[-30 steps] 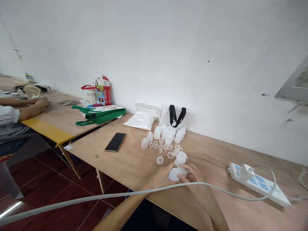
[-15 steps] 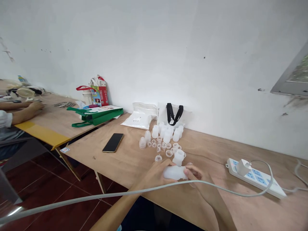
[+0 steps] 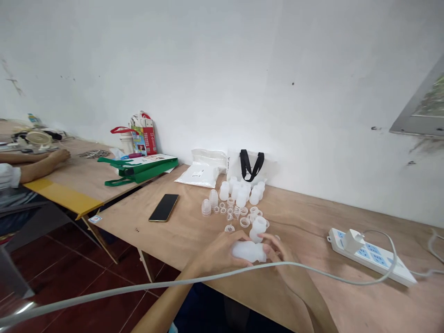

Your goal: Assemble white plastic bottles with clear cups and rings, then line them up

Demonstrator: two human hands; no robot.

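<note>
Near the front edge of the plywood bench (image 3: pixel 180 236), a white translucent plastic bottle (image 3: pixel 249 251) is held between the left hand (image 3: pixel 220 253) and right hand (image 3: pixel 277 247), fingers (image 3: pixel 274 241) curled around it; a power strip (image 3: pixel 367 257) lies well to the right.

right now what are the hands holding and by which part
A translucent white plastic bottle, lying sideways: the left hand grips its body, the right hand its narrower end.

white plaster wall (image 3: pixel 222 69) | dark red tile floor (image 3: pixel 76 296) | long plywood table (image 3: pixel 298 208) | grey-framed window (image 3: pixel 425 106)
</note>
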